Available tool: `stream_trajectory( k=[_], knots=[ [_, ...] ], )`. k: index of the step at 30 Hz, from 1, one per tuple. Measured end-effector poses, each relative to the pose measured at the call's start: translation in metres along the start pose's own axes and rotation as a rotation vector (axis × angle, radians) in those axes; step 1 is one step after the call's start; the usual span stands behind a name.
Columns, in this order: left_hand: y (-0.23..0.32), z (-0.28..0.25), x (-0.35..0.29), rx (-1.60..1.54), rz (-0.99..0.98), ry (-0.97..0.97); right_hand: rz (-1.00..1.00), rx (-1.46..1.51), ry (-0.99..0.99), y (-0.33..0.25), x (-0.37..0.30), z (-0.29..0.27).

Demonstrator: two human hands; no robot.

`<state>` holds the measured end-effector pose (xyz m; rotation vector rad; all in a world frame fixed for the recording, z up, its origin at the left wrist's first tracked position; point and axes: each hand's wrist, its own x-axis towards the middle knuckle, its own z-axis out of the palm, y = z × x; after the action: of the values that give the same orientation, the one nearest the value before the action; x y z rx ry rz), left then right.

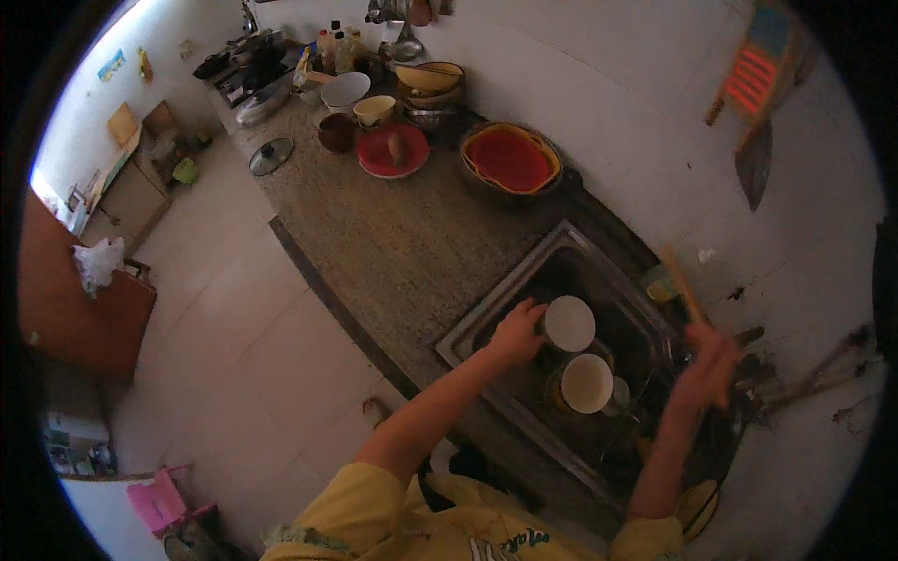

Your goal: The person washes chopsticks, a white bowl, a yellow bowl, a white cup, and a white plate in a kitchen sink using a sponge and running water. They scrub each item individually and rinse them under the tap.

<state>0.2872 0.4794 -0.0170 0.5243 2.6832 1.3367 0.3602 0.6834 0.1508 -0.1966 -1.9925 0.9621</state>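
Note:
My left hand (519, 334) is closed on the side of a white-mouthed cup (570, 323) over the metal sink (457, 340). Right below it stands a second white-mouthed cup (586, 383), with its opening facing up. Beside that one is a small clear glass (618, 396). On the sink's right side my right hand (708, 367), blurred by motion, grips a long light-wooden stick (686, 286) that points up and away. The stick's lower end is partly hidden by the hand, so its kind cannot be told.
A yellowish container (660, 283) stands by the wall behind the sink. On the stone counter (374, 245) are a red-lined basin (510, 158), a red plate (393, 150), a glass lid (271, 156) and stacked bowls (430, 79). A pink stool (157, 500) is on the floor.

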Motion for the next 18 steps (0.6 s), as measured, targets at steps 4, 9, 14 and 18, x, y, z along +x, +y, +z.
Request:
stream_trajectory(
  k=[4, 9, 14, 18],
  knots=[
    [-0.046, -0.08, -0.028, -0.085, 0.239, -0.077, 0.008, -0.666, -0.782, 0.074, -0.052, 0.031],
    [-0.103, -0.241, -0.088, -0.377, -0.147, -0.025, -0.05, -0.384, -0.113, -0.005, -0.02, 0.052],
    [-0.201, -0.338, -0.12, -0.232, -0.249, 0.228, -0.192, -0.834, -0.173, 0.045, -0.064, 0.093],
    [-0.211, -0.399, -0.122, -0.155, -0.324, 0.321, -0.021, -0.415, -0.011, -0.037, -0.05, 0.158]
  ],
)
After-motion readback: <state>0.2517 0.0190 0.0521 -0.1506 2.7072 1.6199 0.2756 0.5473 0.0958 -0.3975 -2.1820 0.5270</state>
